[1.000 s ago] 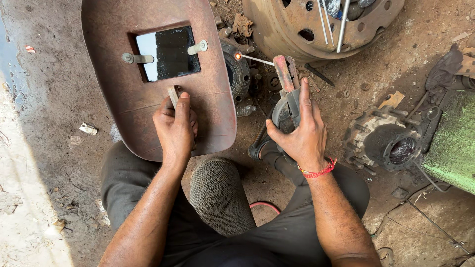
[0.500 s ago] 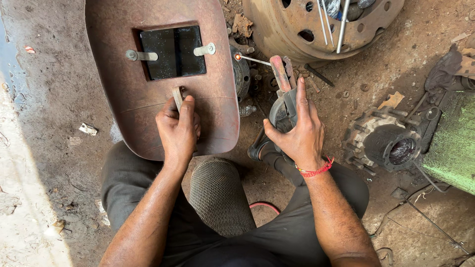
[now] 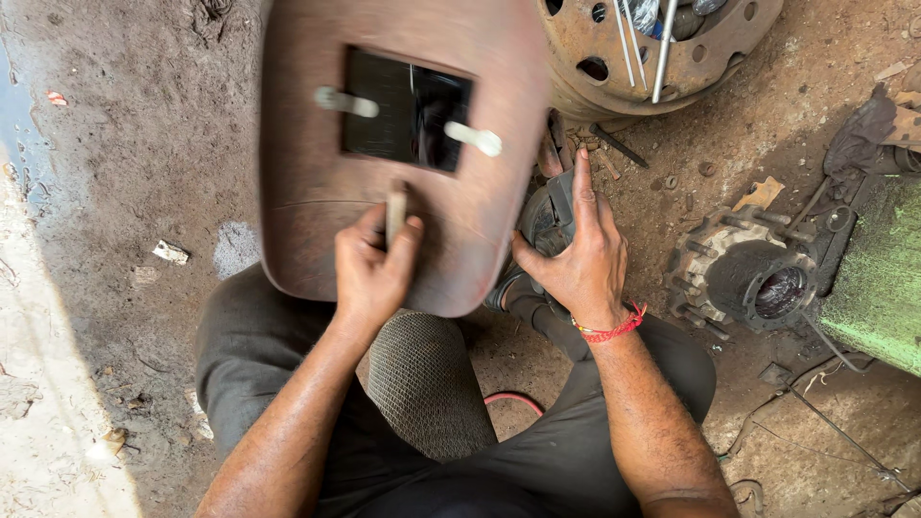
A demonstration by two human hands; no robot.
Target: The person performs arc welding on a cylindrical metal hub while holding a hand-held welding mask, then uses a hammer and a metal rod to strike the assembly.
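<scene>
Filling the upper middle of the view, a rust-brown handheld welding shield with a dark rectangular window (image 3: 403, 163) serves as landmark. Right of it, partly behind its edge, lies a rusty steel wheel rim with bolt holes (image 3: 662, 58). Further right sits a grimy round wheel hub (image 3: 753, 283). The right hand (image 3: 576, 254), just beside the shield's right edge, is wrapped around a dark electrode holder (image 3: 542, 216), forefinger extended. The left hand (image 3: 372, 273) is clenched on the shield's handle (image 3: 395, 213).

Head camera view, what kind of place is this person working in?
Probably a roadside or open-yard vehicle repair and welding workshop: a handheld welding shield in the left hand, a rusty truck wheel rim and a greasy wheel hub on the bare dirt ground.
</scene>
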